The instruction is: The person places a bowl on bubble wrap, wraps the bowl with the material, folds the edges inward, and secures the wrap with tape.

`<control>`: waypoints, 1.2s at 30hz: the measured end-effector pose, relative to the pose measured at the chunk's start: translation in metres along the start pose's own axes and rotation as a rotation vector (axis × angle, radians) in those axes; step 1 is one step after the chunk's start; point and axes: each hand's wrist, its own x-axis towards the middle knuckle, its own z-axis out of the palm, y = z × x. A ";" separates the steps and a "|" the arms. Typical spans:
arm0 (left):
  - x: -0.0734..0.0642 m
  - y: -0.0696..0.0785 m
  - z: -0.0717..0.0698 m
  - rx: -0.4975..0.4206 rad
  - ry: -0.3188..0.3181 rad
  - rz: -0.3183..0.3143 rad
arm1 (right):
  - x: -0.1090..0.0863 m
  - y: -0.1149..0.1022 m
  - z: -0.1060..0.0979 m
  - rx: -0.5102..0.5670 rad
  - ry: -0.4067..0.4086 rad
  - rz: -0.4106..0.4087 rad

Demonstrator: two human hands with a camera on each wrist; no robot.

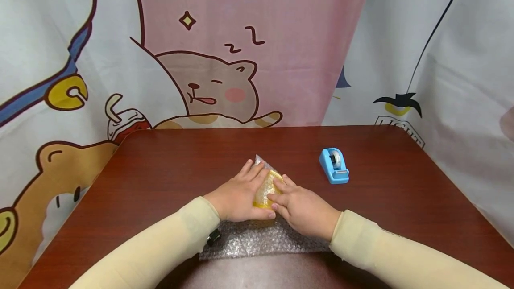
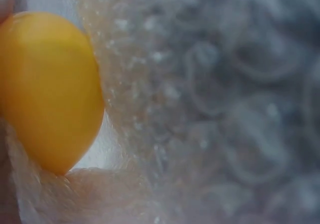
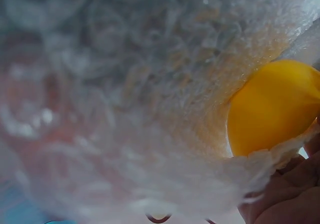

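A sheet of bubble wrap (image 1: 257, 240) lies over a smooth yellow rounded thing (image 1: 268, 191), whose exact kind I cannot tell. My left hand (image 1: 241, 193) rests on the left part of the wrapped bundle with its fingers extended. On the bundle's right side, the extended fingers of my right hand (image 1: 303, 206) press the plastic. From the left wrist, the bare yellow surface (image 2: 55, 91) shows between blurred folds of bubble wrap (image 2: 165, 108). The right wrist view has the yellow thing (image 3: 272, 106) at the right, partly covered by the wrap (image 3: 150, 134).
A light blue tape dispenser (image 1: 334, 166) with a roll of clear tape stands to the right, beyond my right hand. The reddish-brown table (image 1: 168, 159) runs back to a cartoon-printed curtain (image 1: 297, 48). Some small black item (image 1: 213, 237) shows beside my left sleeve.
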 end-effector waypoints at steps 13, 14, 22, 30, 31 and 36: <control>-0.001 0.000 0.004 0.003 0.015 0.006 | -0.001 -0.001 0.002 0.008 -0.009 0.006; -0.001 0.000 0.004 0.002 0.015 0.006 | 0.000 -0.002 0.001 0.005 -0.010 0.006; -0.002 0.000 0.002 0.006 0.022 0.016 | -0.002 -0.004 -0.003 0.008 -0.020 0.007; 0.001 0.002 0.000 0.019 0.025 0.036 | -0.009 -0.003 -0.010 0.002 -0.052 0.012; 0.001 0.002 0.000 0.022 0.018 0.027 | -0.010 -0.003 -0.011 0.006 -0.056 0.010; 0.002 0.003 0.000 0.037 0.016 0.017 | -0.020 -0.001 -0.015 0.037 -0.049 -0.002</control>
